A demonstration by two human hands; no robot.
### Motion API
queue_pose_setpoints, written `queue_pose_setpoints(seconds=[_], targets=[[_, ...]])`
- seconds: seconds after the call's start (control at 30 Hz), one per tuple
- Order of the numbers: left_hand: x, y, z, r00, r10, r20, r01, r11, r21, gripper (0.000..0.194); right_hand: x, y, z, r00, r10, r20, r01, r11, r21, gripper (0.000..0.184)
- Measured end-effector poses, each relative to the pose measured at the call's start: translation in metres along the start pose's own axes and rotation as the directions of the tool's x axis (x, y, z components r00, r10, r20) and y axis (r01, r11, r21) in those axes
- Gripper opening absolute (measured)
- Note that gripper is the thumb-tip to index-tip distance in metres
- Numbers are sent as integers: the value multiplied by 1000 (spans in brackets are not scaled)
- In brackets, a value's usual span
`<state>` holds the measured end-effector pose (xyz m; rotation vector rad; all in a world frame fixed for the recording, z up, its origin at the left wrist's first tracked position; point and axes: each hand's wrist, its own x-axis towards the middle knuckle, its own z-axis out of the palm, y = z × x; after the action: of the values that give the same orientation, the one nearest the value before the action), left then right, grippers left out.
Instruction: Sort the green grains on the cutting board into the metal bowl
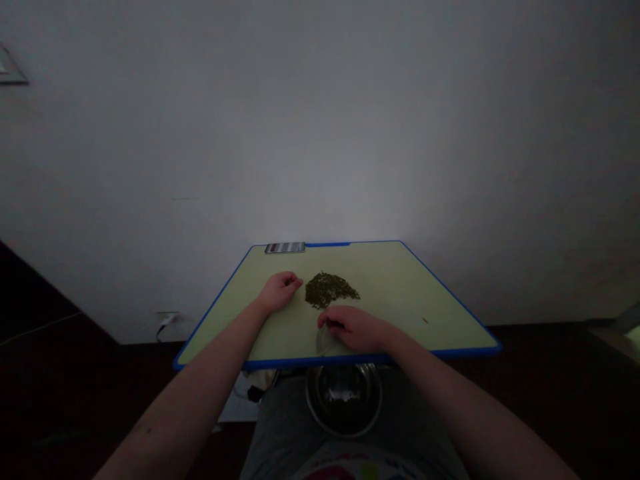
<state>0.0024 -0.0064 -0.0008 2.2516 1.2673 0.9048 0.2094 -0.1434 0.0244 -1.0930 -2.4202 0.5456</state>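
A pile of small green beans (327,289), like mung beans, is spread on a pale yellow folding table (395,280) with a blue rim. My left hand (281,291) rests on the tabletop just left of the pile. Its fingers are curled and pinched; anything between them is too small to make out. At the near edge of the pile is my right hand (353,327), fingers bent inward and the palm hidden. Below its fingertips a faint, pale curved outline runs toward the table edge; I cannot tell what it is. A metal bowl (344,427) sits on my lap below the edge, with dark contents.
A phone (285,247) with a lit screen lies at the far left edge of the table. One small dark sliver (425,321) is on the right side. Behind the table stands a grey wall (320,133), with a plugged socket (167,319) low on the left.
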Motion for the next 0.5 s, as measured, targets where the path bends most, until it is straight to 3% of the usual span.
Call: queue_pose_setpoints(seconds=[0.27, 0.5], targets=[[0, -1, 0, 999, -43, 6, 43, 999, 0, 33, -9, 4, 0, 1000, 13, -20, -13, 1000, 26, 29], [0, -1, -1, 1000, -8, 3, 8, 1000, -2, 33, -26, 7, -7, 997, 65, -42, -63, 998, 30, 29]])
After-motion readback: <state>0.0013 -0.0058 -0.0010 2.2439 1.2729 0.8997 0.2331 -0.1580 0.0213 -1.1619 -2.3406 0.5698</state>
